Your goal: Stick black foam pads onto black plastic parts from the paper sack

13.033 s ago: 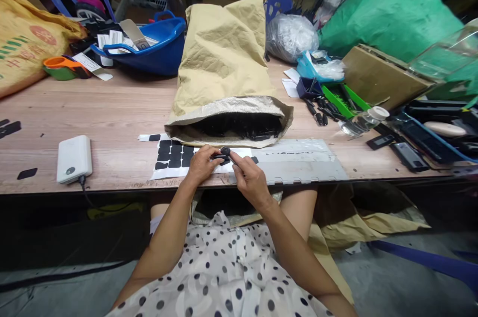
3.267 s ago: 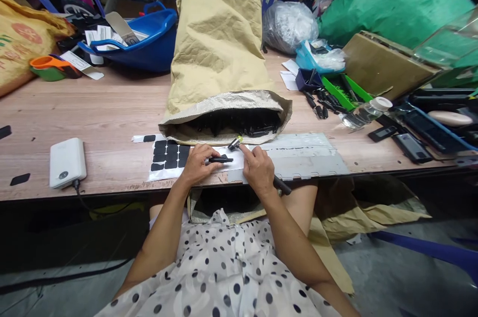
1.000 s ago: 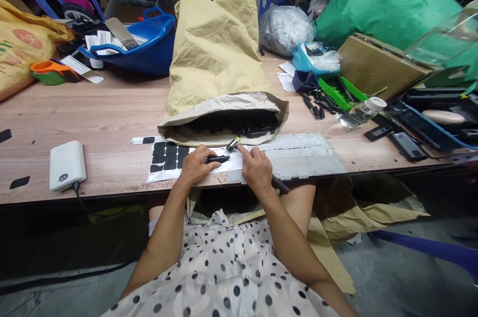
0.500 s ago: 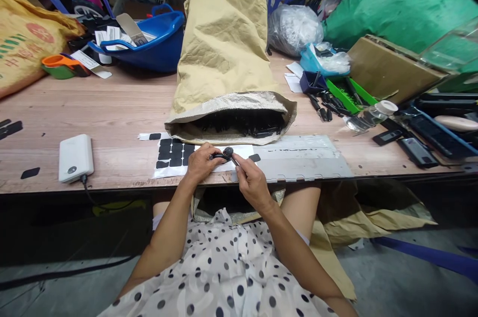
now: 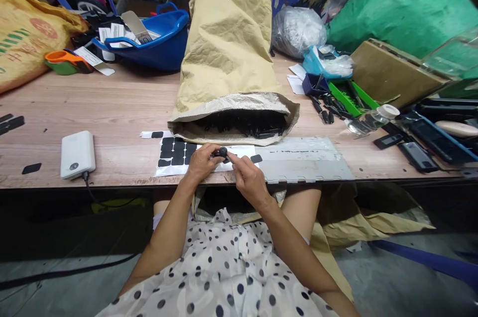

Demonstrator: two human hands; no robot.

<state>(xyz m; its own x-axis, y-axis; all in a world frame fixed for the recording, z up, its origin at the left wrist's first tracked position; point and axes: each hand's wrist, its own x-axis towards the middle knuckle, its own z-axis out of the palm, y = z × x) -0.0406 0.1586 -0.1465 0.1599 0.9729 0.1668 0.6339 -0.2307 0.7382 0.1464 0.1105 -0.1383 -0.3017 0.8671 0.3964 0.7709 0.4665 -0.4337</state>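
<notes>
My left hand (image 5: 202, 162) is closed around a small black part with a round knob (image 5: 223, 152) at its end, held just above the table's front edge. My right hand (image 5: 251, 181) is pinched on a slim greyish tool (image 5: 229, 157) whose tip meets the black part; the kind of tool is too small to make out. Under the hands lies a white sheet of black rounded-square stickers (image 5: 173, 152). One loose black sticker (image 5: 256, 158) sits right of the fingers. Just behind, a tan sack (image 5: 227, 53) lies with its mouth towards me, black parts (image 5: 242, 122) inside.
A white power bank (image 5: 77, 154) with a cable stands left. Behind it are a blue basin (image 5: 164, 41) and a yellow sack (image 5: 30, 33). To the right lie a green tray (image 5: 353, 98), a clear bottle (image 5: 373, 120) and black devices (image 5: 418, 154). A grey plate (image 5: 306, 158) borders the sack.
The knobbed black part has shifted slightly left and turned in my left hand. My right hand has moved a little left with it, and the view has shifted slightly.
</notes>
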